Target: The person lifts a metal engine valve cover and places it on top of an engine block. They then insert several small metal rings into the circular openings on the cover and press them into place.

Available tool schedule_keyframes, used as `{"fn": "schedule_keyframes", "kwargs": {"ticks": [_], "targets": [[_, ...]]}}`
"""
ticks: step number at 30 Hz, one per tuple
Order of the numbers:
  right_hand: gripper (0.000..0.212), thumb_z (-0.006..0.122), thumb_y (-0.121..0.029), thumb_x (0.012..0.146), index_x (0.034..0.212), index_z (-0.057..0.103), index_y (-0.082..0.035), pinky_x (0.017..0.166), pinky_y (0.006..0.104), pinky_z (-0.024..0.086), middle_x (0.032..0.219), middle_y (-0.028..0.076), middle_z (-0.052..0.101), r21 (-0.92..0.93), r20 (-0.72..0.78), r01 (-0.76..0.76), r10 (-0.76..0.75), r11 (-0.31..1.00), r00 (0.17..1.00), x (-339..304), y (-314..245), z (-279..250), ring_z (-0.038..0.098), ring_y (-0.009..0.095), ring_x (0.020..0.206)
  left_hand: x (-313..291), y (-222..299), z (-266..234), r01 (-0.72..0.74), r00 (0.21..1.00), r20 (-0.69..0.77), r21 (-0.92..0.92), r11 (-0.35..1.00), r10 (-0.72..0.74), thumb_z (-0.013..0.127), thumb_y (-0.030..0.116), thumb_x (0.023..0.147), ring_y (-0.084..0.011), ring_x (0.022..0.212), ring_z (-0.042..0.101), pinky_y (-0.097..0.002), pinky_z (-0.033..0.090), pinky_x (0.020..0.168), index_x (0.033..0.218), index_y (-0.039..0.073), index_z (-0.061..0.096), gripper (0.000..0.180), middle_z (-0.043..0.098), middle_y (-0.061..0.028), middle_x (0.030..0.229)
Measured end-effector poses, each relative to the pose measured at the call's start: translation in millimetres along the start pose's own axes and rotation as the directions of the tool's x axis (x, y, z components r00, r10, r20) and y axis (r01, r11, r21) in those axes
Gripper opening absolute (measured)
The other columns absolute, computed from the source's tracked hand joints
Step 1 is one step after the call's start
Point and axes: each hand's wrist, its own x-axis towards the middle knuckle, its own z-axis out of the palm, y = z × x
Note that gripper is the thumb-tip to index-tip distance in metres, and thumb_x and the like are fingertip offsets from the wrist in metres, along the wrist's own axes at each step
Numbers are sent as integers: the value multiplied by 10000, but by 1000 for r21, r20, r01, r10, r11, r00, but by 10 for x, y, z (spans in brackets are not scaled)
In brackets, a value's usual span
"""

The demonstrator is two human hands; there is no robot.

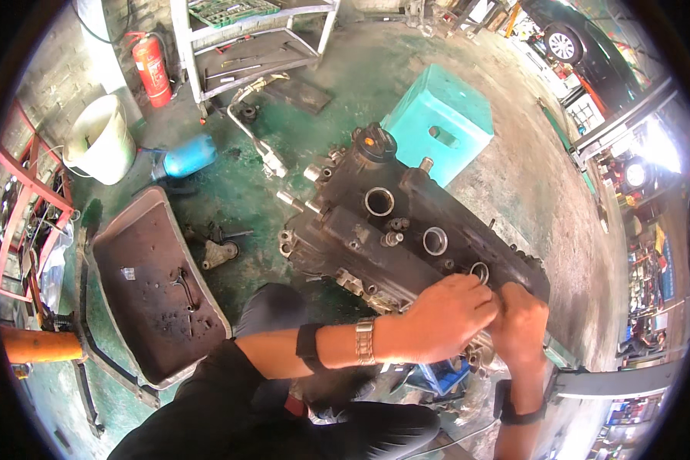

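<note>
A dark, grimy engine (345, 222) with its cover on top stands in front of me. Round holes with pale metal rims open in the cover, one rim (435, 241) in its middle. At the cover's near right end, my left hand (451, 318) is closed, its fingertips beside another pale ring (479, 272). I cannot tell whether this ring is a hole's rim or a loose piece. My right hand (518, 320) is closed too, pressed close against the left. Whatever either hand grips is hidden by the fingers. A black round cap (374, 143) sits at the cover's far end.
Left of the engine lies a brown tray (123, 310) with a wrench (184, 290) in it. Behind the engine stands a turquoise stool (456, 115). Farther off are a white bucket (100, 146), a blue bottle (189, 156), a fire extinguisher (152, 70) and a tool cart (257, 57).
</note>
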Motion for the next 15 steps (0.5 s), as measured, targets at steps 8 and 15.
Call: {"fn": "schedule_keyframes", "kwargs": {"ticks": [8, 15], "targets": [[229, 686, -74, 829, 708, 493, -59, 529, 473, 405, 658, 143, 493, 14, 70, 26, -27, 1000, 997, 76, -25, -44, 528, 372, 570, -42, -9, -45, -70, 997, -14, -53, 996, 70, 692, 128, 721, -250, 808, 566, -363, 486, 734, 940, -7, 641, 262, 534, -78, 848], [287, 717, -85, 826, 664, 480, -70, 482, 456, 380, 588, 124, 483, -18, 92, -51, 52, 999, 994, 67, -53, -22, 508, 347, 487, -96, -1, -59, -28, 997, 65, -91, 995, 33, 667, 154, 747, -258, 889, 588, -368, 506, 818, 965, -4, 644, 270, 569, -89, 901]]}}
